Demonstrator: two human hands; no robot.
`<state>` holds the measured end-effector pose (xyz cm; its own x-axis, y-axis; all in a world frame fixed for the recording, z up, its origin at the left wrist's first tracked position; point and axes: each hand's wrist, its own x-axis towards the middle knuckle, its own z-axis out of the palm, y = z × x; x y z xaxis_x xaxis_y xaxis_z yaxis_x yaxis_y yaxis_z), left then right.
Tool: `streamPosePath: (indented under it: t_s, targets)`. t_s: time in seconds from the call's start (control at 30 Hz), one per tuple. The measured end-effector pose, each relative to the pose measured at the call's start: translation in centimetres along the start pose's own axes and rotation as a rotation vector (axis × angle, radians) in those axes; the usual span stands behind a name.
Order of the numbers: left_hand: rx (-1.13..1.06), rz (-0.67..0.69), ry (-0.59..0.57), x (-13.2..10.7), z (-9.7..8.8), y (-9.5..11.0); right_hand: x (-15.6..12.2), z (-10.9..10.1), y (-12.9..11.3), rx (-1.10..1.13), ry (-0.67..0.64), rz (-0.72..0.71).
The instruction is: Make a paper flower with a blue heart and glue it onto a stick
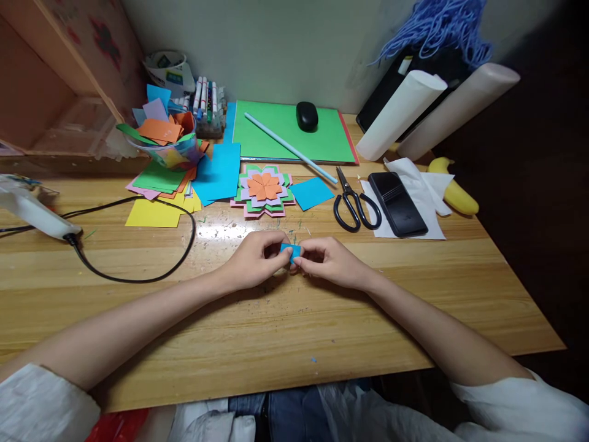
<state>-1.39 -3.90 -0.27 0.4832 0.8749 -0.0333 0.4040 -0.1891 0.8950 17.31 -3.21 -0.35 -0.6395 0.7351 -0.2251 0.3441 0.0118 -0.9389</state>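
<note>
A small folded piece of blue paper [290, 250] is pinched between my two hands just above the table. My left hand [257, 261] grips its left side, thumb on top. On the other side, my right hand [334, 263] holds the right edge between thumb and fingers. Behind my hands lies a layered paper flower [264, 188] in pink, green, lilac and orange. To the flower's right is a flat blue paper square [313, 193], and black-handled scissors [353, 202] rest beyond it with their blades pointing away.
A black phone [398, 205] lies on white tissue beside a banana [460, 195]. A cup of paper scraps [168, 150], coloured sheets and markers [205, 98] stand back left. A glue gun [34, 212] trails a looped black cord [138, 279]. A mouse [307, 116] sits on a green board [267, 132].
</note>
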Motion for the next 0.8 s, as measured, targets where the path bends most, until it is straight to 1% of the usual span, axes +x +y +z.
streamPosePath:
  t_s: [0.13,0.3,0.43,0.57,0.67,0.8]
  targets:
    - [0.014,-0.018,0.036,0.00,0.22,-0.11,0.00,-0.04,-0.18,0.086,-0.018,0.021]
    - [-0.020,-0.036,0.029,0.02,0.28,-0.38,0.04,0.09,-0.37,0.147,0.020,0.050]
    - [-0.079,-0.022,-0.018,0.04,0.06,-0.17,0.09,0.06,-0.28,0.129,0.006,0.037]
    - [-0.140,-0.050,-0.076,-0.01,-0.21,0.09,0.04,-0.06,-0.08,0.075,-0.004,0.015]
    - [-0.172,-0.064,-0.094,-0.05,-0.32,0.12,-0.03,-0.05,-0.07,0.013,0.002,0.000]
    - [-0.213,-0.071,-0.096,-0.02,-0.29,-0.02,0.01,0.06,0.05,0.050,0.004,0.009]
